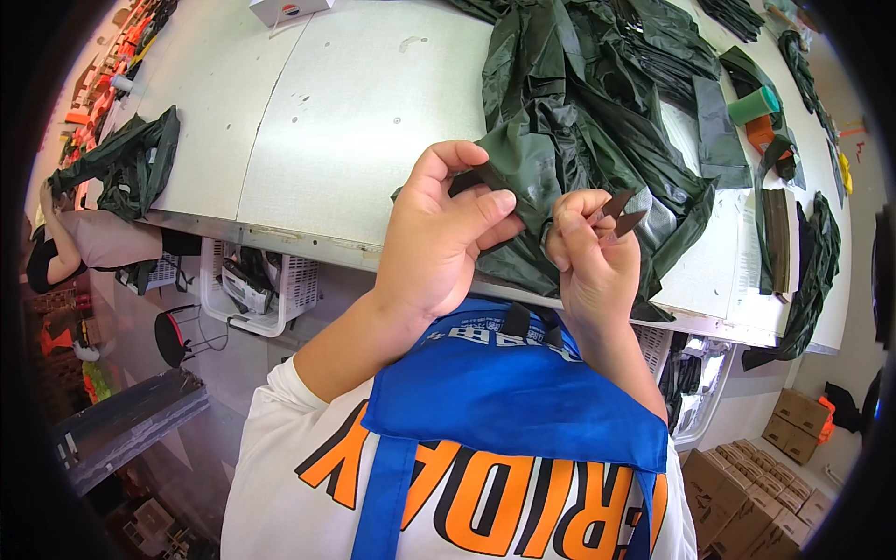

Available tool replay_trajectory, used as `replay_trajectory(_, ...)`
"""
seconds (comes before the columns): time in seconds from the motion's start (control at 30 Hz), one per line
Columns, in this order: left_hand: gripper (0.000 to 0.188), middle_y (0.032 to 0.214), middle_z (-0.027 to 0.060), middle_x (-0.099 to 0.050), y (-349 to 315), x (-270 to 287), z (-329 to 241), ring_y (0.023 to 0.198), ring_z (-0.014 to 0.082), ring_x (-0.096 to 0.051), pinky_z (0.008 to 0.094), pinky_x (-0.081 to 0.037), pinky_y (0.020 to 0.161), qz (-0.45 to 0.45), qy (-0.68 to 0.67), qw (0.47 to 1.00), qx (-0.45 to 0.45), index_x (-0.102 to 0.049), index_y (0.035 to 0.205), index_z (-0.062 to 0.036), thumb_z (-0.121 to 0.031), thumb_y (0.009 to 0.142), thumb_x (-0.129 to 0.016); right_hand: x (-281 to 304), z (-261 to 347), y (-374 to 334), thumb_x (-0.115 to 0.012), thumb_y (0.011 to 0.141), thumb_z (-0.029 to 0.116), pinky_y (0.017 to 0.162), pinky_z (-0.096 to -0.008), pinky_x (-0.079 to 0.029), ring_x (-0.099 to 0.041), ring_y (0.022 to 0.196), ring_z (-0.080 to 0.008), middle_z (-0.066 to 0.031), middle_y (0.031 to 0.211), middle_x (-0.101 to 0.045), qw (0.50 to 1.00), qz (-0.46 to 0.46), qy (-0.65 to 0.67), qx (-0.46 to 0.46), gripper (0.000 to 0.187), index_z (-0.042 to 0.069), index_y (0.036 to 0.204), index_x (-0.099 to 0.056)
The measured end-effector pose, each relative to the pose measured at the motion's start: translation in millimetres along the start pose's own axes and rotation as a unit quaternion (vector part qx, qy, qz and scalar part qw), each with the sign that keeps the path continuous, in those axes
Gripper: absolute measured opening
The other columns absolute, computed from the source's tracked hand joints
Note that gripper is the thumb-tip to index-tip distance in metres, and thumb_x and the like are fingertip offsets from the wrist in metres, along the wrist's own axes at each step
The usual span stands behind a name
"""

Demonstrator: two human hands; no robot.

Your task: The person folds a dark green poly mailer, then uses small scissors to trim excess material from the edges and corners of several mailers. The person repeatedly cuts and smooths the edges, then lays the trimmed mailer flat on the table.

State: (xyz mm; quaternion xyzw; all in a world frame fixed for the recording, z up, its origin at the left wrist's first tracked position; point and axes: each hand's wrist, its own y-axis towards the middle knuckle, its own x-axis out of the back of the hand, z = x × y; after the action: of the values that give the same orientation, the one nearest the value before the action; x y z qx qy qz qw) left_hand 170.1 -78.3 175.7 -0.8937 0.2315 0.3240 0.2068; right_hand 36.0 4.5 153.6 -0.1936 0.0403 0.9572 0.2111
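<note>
A shiny dark green garment point(546, 149) is heaped over the near edge of the table in front of me. My left hand point(439, 233) has its fingers curled round an edge of this cloth, thumb toward the fingertips. Close to its right, my right hand point(593, 247) is closed with thumb and forefinger together at the garment. Two dark pointed blades of small thread snips point(623, 217) stick out from between its fingers, tips up and to the right. The snips' handle is hidden in the hand. Part of the garment hangs below the table edge.
More dark green garments lie at the far right and left on the pale table point(341, 112). A green thread spool point(752, 105) stands at the right. White baskets point(299, 289) sit under the table. Another person point(93, 238) works at the left. Cardboard boxes point(747, 504) are stacked lower right.
</note>
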Motion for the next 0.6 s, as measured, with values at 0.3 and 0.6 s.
replay_trajectory(0.3, 0.044, 0.112, 0.0089, -0.055, 3, 7, 0, 0.097, 0.0163, -0.060, 0.0320, -0.055, 0.082, 0.022, -0.008, 1.000, -0.014, -0.038, 0.116, -0.0091, 0.011, 0.083, -0.058, 30, -15, -20, -0.068, 0.084, 0.006, 0.070, -0.0213, -0.045, -0.052, 0.080, -0.0090, -0.0044, 0.093, -0.055, 0.944, -0.037, -0.303, 0.124, 0.031, 0.000, 0.111, -0.055)
replay_trajectory(0.6, 0.042, 0.111, 0.0077, -0.055, 5, 6, 1, 0.099, 0.0153, -0.059, 0.0332, -0.054, 0.084, 0.020, -0.003, 1.000, -0.014, -0.039, 0.116, -0.0094, 0.010, 0.084, -0.058, 21, -4, -12, -0.077, 0.072, 0.000, 0.063, -0.0238, -0.050, -0.058, 0.072, -0.0144, -0.0091, 0.089, -0.063, 0.880, -0.040, -0.418, 0.224, 0.034, -0.001, 0.103, -0.063)
